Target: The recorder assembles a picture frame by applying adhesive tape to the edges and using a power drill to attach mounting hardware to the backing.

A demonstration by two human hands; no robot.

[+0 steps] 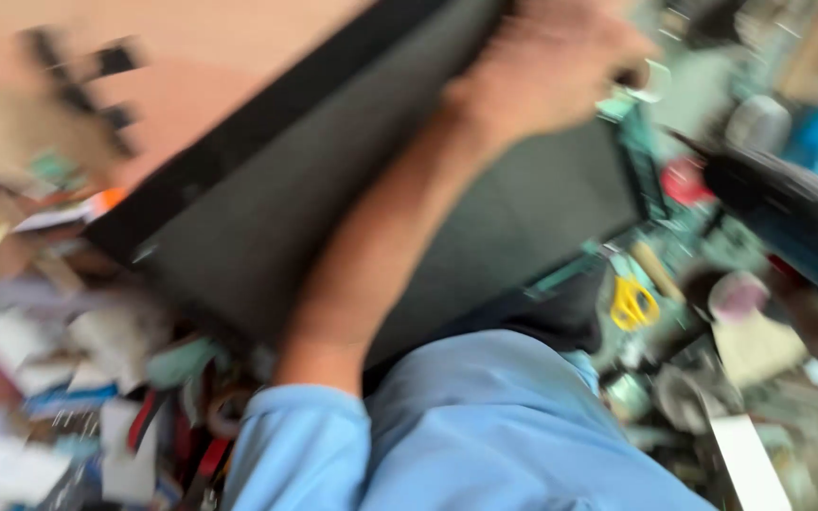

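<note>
Left hand (542, 66) grip on dark panel (267, 208) top edge.

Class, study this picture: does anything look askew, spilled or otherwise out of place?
Yes. The large dark flat panel lies tilted across a cluttered bench, with the left hand on its far edge. Loose papers and small items lie heaped about it. Motion blur hides finer detail.

Large flat dark grey panel (267, 203) with a black edge strip along its far-left side, tilted diagonally from near left to far right above a cluttered tabletop; dark blue-and-black power drill (792, 227) at right, body slanting toward the near right; both motion-blurred
</note>
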